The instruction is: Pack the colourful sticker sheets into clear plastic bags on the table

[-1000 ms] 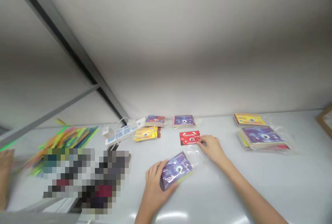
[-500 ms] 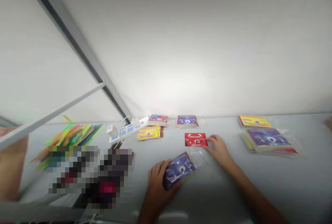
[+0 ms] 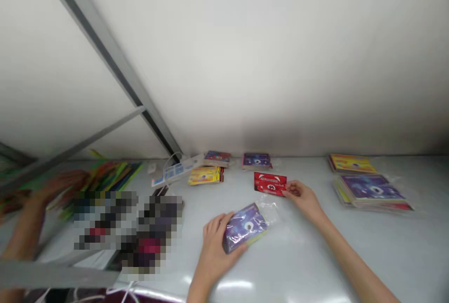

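Observation:
Near the front of the table my left hand (image 3: 218,249) is closed around a stack of purple cards (image 3: 245,228) in a clear plastic bag. The bag's open-looking loose end (image 3: 271,209) points away to the right, and a yellow-green edge shows under the purple top. Farther back, my right hand (image 3: 303,198) pinches a red card (image 3: 270,184) by its right edge between thumb and fingers. The card is slightly tilted and seems raised off the table. Beyond it lies another purple card stack (image 3: 257,161).
To the right are a bagged purple stack (image 3: 373,187) and a yellow stack (image 3: 353,163). Left back: yellow cards (image 3: 204,175), a red-blue stack (image 3: 217,157) and a power strip (image 3: 177,170). A co-worker's hand (image 3: 65,183) is over colourful strips (image 3: 115,176) beyond a metal bar.
My right hand now grips the red card and has tilted it, where before it lay flatter under the fingertips. A co-worker's arm has reached in at left. The view has shifted slightly.

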Tool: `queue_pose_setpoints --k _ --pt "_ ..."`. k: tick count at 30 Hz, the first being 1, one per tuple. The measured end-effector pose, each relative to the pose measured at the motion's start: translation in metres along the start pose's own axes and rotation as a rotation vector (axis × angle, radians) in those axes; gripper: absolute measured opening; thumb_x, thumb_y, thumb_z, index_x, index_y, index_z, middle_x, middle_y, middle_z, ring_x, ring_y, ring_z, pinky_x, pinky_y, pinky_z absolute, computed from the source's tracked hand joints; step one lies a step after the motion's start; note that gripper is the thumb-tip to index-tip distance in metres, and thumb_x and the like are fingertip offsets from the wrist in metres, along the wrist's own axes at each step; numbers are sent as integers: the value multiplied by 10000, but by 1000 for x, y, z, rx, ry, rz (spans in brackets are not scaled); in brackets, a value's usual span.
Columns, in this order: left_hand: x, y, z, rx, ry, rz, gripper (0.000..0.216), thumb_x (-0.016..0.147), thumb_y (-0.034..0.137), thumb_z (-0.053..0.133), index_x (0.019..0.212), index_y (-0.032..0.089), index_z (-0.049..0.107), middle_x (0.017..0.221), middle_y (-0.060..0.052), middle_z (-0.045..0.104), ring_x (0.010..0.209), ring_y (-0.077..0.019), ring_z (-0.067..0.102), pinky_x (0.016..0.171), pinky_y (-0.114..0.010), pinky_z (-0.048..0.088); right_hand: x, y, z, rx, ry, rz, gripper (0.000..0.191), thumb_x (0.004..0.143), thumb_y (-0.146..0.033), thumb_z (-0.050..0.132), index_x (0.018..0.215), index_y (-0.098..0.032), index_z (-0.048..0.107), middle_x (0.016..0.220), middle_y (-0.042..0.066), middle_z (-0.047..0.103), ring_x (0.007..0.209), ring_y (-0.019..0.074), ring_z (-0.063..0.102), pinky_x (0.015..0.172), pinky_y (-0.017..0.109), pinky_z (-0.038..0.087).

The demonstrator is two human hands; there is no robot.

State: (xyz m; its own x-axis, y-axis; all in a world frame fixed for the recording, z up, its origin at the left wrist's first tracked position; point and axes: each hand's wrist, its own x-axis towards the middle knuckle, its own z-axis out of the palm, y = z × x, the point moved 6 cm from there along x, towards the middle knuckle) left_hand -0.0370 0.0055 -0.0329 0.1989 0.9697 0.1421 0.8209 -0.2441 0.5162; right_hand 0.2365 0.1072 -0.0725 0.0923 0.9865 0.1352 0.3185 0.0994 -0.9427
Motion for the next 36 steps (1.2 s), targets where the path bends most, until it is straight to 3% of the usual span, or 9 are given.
queue_pose_setpoints --k 4,7,10,15,25,32,36 --pt "1 -1 1 2 -9 3 652 720 466 623 1295 265 390 1238 -89 477 1149 -298 397 976 -485 300 1 -3 -15 205 15 106 361 688 -438 573 923 -164 575 740 49 634 651 183 594 601 300 462" --pt "1 -1 2 6 -11 2 655 725 470 619 1299 259 383 1238 -93 473 1146 -298 398 973 -484 305 -1 -5 -28 324 13 201 310 705 -426 562 860 -160 597 575 -10 544 488 121 477 460 242 363" --pt "2 0 1 12 -6 5 654 722 471 620 1297 260 389 1231 -94 477 1142 -299 405 968 -481 315 -4 -8 -29 277 -75 259 294 710 -431 536 764 -151 607 424 -61 401 390 86 337 389 220 236" --pt "2 -1 0 27 17 10 652 716 465 626 1296 270 401 1236 -83 487 1141 -293 419 963 -466 337 -9 -9 -12 202 -248 337 291 664 -427 547 668 -142 606 409 -62 400 355 67 295 382 218 181" --pt "2 -1 2 5 -14 1 661 724 454 623 1309 269 377 1258 -90 472 1164 -300 396 984 -489 296 -14 -22 -6 314 -256 293 313 712 -472 514 661 -165 545 406 -87 321 377 63 242 398 216 170" --pt "1 -1 1 0 -5 -10 652 728 470 616 1301 264 382 1255 -89 469 1164 -289 398 982 -466 311 -28 -22 19 432 -556 364 407 725 -559 533 737 -152 560 468 -69 367 392 56 267 384 205 171" --pt "1 -1 1 7 19 2 666 714 435 640 1305 268 384 1243 -77 486 1140 -274 421 964 -443 340 -43 -35 42 320 -718 264 432 775 -552 483 830 -149 629 494 -55 402 401 58 284 385 200 184"
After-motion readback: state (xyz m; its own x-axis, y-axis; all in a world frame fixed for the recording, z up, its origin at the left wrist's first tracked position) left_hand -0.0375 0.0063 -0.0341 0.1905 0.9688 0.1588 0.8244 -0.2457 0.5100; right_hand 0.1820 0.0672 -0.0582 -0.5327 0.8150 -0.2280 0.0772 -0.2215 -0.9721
